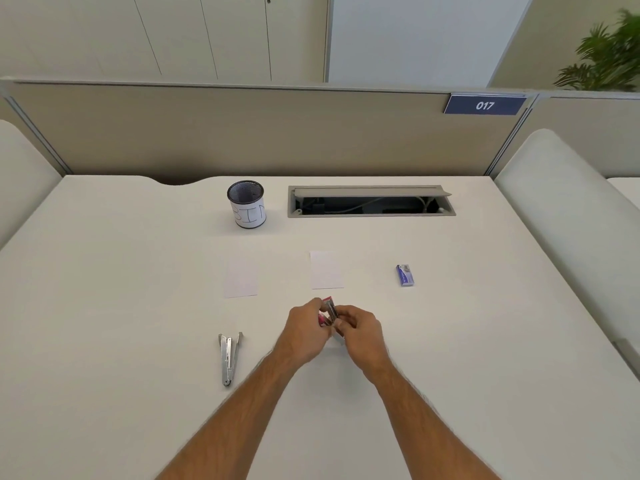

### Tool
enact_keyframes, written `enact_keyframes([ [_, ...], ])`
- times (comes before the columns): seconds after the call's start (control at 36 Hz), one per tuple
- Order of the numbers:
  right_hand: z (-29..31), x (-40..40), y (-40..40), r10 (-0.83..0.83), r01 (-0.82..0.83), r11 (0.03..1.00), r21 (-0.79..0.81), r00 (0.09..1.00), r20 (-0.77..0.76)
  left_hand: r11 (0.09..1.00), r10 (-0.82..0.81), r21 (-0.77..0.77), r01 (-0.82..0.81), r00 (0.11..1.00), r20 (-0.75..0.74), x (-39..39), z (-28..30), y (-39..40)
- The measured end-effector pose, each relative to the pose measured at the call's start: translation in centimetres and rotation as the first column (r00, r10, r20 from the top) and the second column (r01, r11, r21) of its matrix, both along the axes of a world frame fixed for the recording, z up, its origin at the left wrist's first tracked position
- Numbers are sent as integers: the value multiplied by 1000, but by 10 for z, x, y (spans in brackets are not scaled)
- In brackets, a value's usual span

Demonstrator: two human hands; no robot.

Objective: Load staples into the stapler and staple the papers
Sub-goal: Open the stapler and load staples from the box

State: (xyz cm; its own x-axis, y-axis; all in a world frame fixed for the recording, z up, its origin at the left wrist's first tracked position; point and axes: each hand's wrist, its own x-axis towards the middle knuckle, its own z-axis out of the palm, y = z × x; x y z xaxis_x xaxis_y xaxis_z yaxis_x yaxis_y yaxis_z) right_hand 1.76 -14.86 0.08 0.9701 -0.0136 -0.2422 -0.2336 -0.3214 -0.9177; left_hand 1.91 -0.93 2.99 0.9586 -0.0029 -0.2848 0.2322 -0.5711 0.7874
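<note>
1. Surface (138,306): pale desk top, carries all items listed
2. Stapler (329,310): small, pink and metal, held just above the surface at centre, between both hands
3. Left hand (304,332): fingers curled, pinching the stapler from its 9 o'clock side
4. Right hand (360,330): fingers curled, pinching the stapler from its 3 o'clock side
5. Papers: two white sheets lying flat and apart, one (241,277) at 11 o'clock of the hands, one (327,270) at 12 o'clock, just beyond the stapler
6. Staple box (405,275): blue, at 2 o'clock
7. Staple remover (229,358): metal, at 8 o'clock
8. Mesh cup (246,204): paper label, far at 11 o'clock
9. Cable hatch (370,201): lid raised, far at 1 o'clock
</note>
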Motion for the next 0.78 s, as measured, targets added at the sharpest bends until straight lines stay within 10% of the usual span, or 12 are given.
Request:
enact_keyframes([
  [0.78,4,-4,-9,366,-332,879,-342,930,41,972,-234,-5,234,971,-46,3,-5,44],
])
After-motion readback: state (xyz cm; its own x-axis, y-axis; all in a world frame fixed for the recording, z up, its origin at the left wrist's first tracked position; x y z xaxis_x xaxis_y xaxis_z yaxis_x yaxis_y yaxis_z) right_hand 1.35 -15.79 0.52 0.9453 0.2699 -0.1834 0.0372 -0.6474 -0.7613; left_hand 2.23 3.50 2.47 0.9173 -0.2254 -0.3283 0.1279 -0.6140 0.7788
